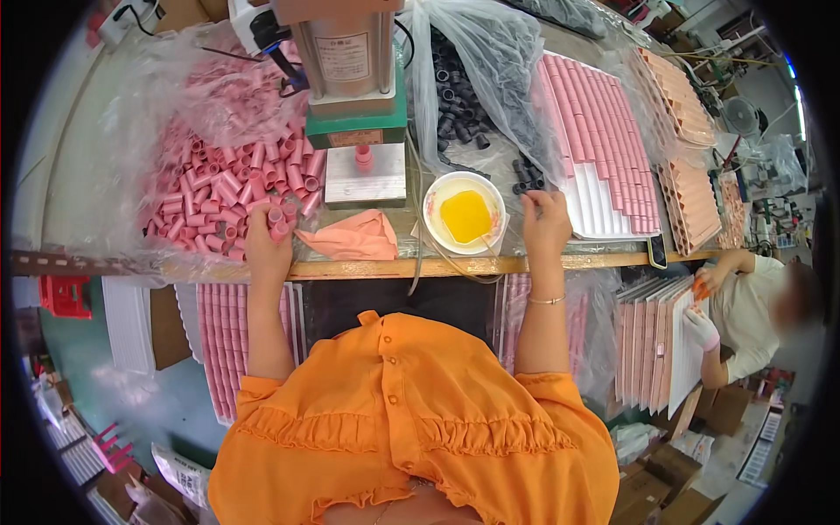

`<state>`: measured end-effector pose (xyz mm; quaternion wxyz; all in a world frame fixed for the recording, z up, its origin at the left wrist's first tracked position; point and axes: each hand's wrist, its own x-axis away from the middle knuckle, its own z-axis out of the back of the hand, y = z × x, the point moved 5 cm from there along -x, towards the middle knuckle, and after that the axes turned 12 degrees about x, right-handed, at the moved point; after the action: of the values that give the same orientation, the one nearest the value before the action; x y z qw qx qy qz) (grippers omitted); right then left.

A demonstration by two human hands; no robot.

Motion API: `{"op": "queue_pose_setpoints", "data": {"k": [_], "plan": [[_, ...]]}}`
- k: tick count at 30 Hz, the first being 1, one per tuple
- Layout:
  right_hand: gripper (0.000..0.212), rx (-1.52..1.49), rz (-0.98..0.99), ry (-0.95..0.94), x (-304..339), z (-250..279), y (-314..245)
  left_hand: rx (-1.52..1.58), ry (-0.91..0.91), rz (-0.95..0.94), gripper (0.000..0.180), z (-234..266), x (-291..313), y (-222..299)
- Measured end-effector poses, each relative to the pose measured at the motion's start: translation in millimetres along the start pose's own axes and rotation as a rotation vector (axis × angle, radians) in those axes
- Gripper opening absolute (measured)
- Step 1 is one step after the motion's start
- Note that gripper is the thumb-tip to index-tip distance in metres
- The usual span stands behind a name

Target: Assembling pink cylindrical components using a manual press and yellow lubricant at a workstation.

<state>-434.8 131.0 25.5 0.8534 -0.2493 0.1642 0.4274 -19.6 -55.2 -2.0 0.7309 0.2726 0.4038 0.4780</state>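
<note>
While the left hand (265, 248) was curled around a small cluster of pink tubes (279, 222), their round ends projected upward beside its fingers, at the near edge of a loose pink heap (206, 197). The right hand (547, 229) was bent, its fingertips drawn together just below a small group of black fittings (527, 172); whether it had hold of one could not be told. Between the hands, from left to right, lay a salmon cloth (359, 236), nearest the held tubes, and a white bowl (430, 212) containing a yellow material (466, 217). Behind the cloth stood a green-headed press (356, 131), with a pink piece (364, 158) upright on its metal block (367, 189). Farther back, a black pile (457, 105) lay partly under clear plastic sheeting (503, 66). Right of the right hand, a white ridged tray (588, 206) carried rows of tubes (604, 122), its nearer left part bare. Beyond the bench's right end, a co-worker (754, 302) handled upright stacked trays (647, 337).
</note>
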Motion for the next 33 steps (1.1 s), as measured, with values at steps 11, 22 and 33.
{"op": "queue_pose_setpoints", "data": {"k": [11,22,33], "plan": [[0.009,-0.132,0.434,-0.145,13.3,-8.8,-91.2,1.044,-0.334,0.256,0.030,-73.2,13.5,72.5],[0.020,-0.680,0.186,0.073,36.6,50.4,-111.6,1.922,-0.459,1.132,0.016,-167.7,57.3,142.8],[0.024,0.061,-0.186,0.261,-54.4,56.5,60.8,1.871,-0.260,1.019,0.026,-173.4,44.6,136.7]]}}
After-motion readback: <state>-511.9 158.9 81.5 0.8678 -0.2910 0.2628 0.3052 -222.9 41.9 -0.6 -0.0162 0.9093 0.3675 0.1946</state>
